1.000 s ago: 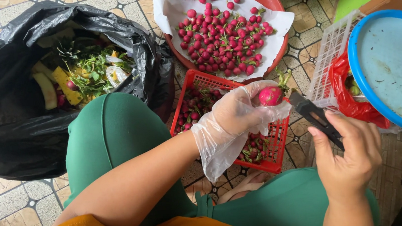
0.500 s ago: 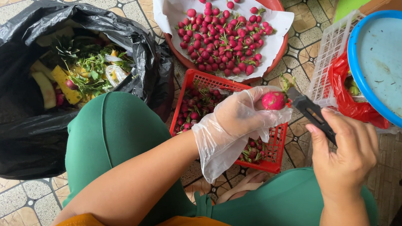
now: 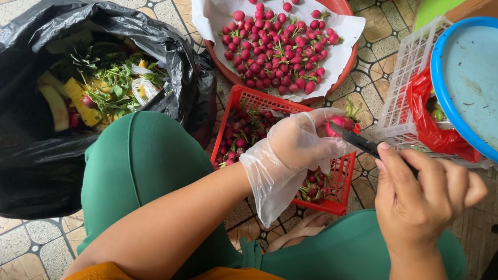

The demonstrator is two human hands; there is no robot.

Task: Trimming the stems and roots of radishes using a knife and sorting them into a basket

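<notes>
- The black bag point(image 3: 28, 153) lies open on the tiled floor at the left, holding green trimmings and yellow peel.
- The round red tray point(image 3: 333, 0), lined with white paper, sits at the top and carries a heap of radishes that look already trimmed.
- The blue lid point(image 3: 485, 89) rests on a white basket point(image 3: 406, 78) at the right, with a red bag tucked inside.
- The red basket point(image 3: 270, 105) stands between the knees and the tray, with more radishes in it.
- The left hand point(image 3: 303, 144), in a thin clear glove, hovers over the red basket; its grip pinches one radish point(image 3: 339, 124).
- The right hand point(image 3: 425, 193), bare, has its grip closed around a knife point(image 3: 357, 141), the dark blade lying against the radish.
- Step in hand, as I judge it: trimming this radish, with the blade set at one end, near a green sprig showing beside it.
- The next move likely calls for a short, controlled cut, the gloved fingers kept clear of the edge and the radish held firm so it does not roll.
</notes>
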